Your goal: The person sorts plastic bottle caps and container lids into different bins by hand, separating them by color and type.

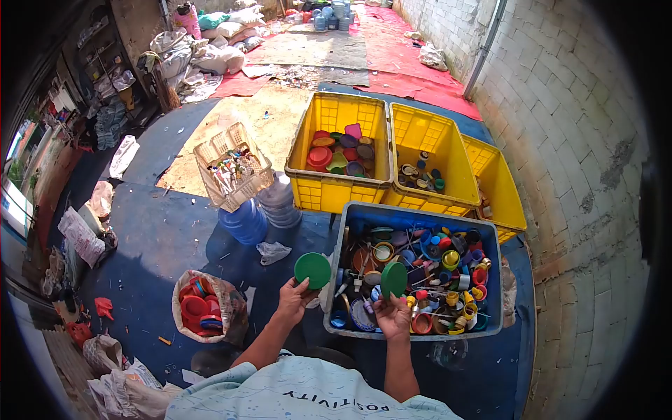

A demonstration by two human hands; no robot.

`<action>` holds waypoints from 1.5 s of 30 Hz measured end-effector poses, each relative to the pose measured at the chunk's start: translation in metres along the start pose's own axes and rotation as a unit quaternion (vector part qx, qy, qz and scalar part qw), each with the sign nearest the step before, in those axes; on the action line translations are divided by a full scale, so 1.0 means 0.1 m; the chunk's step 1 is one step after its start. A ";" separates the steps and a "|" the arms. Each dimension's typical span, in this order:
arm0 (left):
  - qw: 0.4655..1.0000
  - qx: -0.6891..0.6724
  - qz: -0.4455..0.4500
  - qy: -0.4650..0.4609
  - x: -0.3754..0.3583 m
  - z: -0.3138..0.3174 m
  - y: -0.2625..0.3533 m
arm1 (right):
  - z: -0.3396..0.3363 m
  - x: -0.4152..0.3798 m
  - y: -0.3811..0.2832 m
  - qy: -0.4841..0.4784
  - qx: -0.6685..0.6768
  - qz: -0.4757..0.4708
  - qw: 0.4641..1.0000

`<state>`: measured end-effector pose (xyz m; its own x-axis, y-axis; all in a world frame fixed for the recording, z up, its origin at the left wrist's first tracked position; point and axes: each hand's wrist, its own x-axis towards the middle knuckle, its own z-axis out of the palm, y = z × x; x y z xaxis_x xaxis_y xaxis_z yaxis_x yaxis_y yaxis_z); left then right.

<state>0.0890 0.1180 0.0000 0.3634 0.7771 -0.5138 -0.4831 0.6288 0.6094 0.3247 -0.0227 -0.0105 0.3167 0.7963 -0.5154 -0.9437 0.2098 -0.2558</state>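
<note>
A round green lid [313, 271] is gripped at its lower edge by my left hand [292, 301], left of the blue bin. My right hand [393, 316] holds another green lid [394, 279], turned partly on edge, over the front of that bin. The blue bin [413, 337] is filled with mixed plastic caps, lids and small pieces in many colours. Just behind it stand a yellow crate [341, 194] with lids inside and a second yellow crate [437, 140] with dark and pale caps at its bottom.
To the left, a sack [180, 318] holds red lids. A beige basket [231, 183] of small pieces rests by blue water jugs [243, 222]. A third yellow crate [500, 189] stands beside the block wall [595, 210] at right. White sacks [210, 59] are piled far back.
</note>
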 end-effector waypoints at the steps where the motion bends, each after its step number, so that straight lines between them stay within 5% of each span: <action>1: 1.000 -0.008 -0.002 0.000 0.04 -0.04 0.09 | 0.09 0.05 0.11 0.000 -0.007 0.002 1.000; 6: 0.999 -0.034 -0.011 -0.018 0.39 -0.52 0.56 | 0.58 0.37 0.84 -0.054 -0.108 0.015 0.993; 18: 1.000 0.000 0.010 0.005 1.39 -1.75 2.29 | 1.71 1.20 2.57 0.019 -0.362 0.017 0.932; 24: 0.999 -0.014 -0.038 -0.009 1.83 -1.52 2.55 | 1.75 1.57 2.40 0.114 -0.349 0.022 0.930; 32: 0.994 -0.015 -0.086 -0.065 2.64 -0.59 2.40 | 2.22 2.55 1.79 0.097 -0.265 -0.109 0.953; 39: 0.990 0.086 -0.110 -0.018 3.81 0.42 2.43 | 2.56 3.65 0.97 0.101 -0.203 -0.145 0.963; 45: 0.987 0.079 -0.098 -0.100 4.66 1.17 2.51 | 2.93 4.13 0.34 0.075 -0.196 -0.162 0.964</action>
<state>0.2300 0.6412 -0.0155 0.5947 0.6203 -0.5114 -0.2632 0.7513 0.6052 0.3955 0.4798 0.0078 0.6274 0.6269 -0.4619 -0.6936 0.1803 -0.6974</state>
